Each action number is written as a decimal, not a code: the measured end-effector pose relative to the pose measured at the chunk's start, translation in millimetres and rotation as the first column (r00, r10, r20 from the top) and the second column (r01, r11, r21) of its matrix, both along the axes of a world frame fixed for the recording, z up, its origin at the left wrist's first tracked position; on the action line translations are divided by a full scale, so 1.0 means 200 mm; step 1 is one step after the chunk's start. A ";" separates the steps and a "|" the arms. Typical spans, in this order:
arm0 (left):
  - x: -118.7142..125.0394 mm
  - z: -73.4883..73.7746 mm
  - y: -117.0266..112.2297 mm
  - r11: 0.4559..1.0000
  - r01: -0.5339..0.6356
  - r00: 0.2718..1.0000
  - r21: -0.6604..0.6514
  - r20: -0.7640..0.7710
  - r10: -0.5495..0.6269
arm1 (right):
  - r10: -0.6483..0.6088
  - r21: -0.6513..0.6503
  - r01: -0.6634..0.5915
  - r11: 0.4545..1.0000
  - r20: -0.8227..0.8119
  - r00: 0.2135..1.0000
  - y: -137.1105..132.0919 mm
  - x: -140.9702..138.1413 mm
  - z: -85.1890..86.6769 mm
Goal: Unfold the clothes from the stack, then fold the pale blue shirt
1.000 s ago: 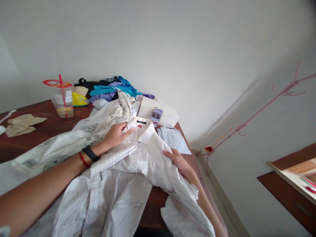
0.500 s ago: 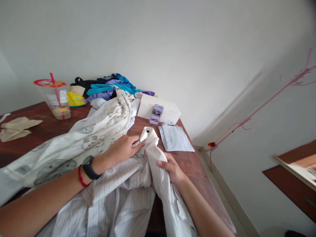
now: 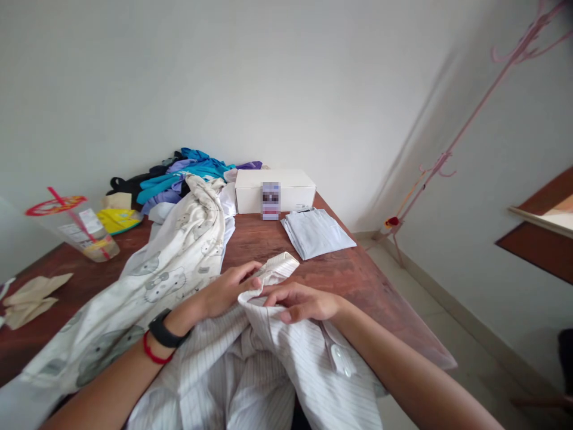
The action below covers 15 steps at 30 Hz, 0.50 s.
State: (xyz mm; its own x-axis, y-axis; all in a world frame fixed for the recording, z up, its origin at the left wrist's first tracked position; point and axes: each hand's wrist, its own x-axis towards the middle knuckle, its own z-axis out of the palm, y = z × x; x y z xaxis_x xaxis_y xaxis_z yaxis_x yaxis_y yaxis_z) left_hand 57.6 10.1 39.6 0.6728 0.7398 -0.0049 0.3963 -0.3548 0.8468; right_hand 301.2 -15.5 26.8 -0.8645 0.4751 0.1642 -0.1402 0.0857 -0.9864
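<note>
A white striped button-up shirt lies bunched over the near table edge, its collar pointing away from me. My left hand, with a black watch and a red cord on the wrist, pinches the shirt at the left side of the collar. On the other side, my right hand has its fingers curled at the collar's fold, the thumb resting on the cloth. A buttoned cuff shows below the right wrist. Part of the shirt hangs out of view at the bottom.
Left of the shirt lies a white cat-print garment. Behind it is a clothes pile. A plastic cup with a straw stands at left. A white box and folded grey cloth sit farther back; a pink rack stands right.
The shirt's collar has tipped over to the right and folded. My right hand has moved up from the shirt's side to the collar. The view has shifted slightly.
</note>
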 end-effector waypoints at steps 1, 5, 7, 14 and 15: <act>-0.01 0.00 0.00 0.999 0.031 1.000 -0.038 0.002 -0.031 | 0.029 0.021 -0.029 0.999 0.016 0.999 0.00 0.00 0.01; -0.05 0.02 -0.01 0.992 0.096 0.985 -0.086 -0.135 -0.107 | 0.108 0.094 -0.112 0.989 0.054 0.993 0.00 0.02 0.04; -0.03 0.05 -0.03 0.981 0.169 0.966 -0.100 -0.179 -0.185 | 0.154 0.059 -0.157 0.986 0.060 0.986 0.01 0.04 0.04; 0.13 0.10 -0.10 0.994 0.063 0.975 0.086 -0.217 -0.043 | 0.057 -0.206 -0.074 0.976 -0.089 0.994 0.06 0.14 0.00; 0.13 0.11 -0.10 0.993 0.017 0.975 0.114 -0.224 0.009 | 0.008 -0.254 -0.040 0.966 -0.125 0.992 0.08 0.17 0.00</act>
State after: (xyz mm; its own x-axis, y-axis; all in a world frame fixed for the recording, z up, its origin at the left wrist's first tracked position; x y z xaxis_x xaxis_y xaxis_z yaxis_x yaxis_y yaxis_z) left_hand 83.9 -9.5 62.0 0.6676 0.7412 -0.0705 0.5690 -0.4468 0.6904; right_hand 334.3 -0.4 25.9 -0.8572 0.4941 0.1451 -0.2597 -0.1715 -0.9503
